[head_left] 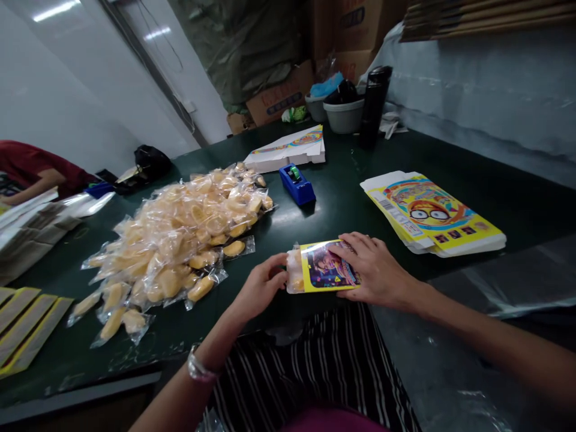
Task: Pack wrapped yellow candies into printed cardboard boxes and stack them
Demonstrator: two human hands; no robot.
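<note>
Over the table's near edge I hold a small yellow printed box (330,267), lying on its side with one end open toward the left. My right hand (375,270) is wrapped over its right part and covers some of the print. At the open end, the bent fingers and thumb of my left hand (261,283) pinch the pale edge. Something whitish and yellow, partly hidden, shows inside that opening (294,271). To the left spreads a big heap of yellowish pieces in clear plastic wrappers (180,228). A stack of flattened printed boxes (432,210) lies to the right.
Behind the box, a blue tape dispenser (297,185) sits on the dark green table (333,210), near more white cartons (288,150). A black bottle (375,105) and grey tubs (344,115) stand farther back. At left are yellow-edged strips (31,327) and a person in a red sleeve (40,165).
</note>
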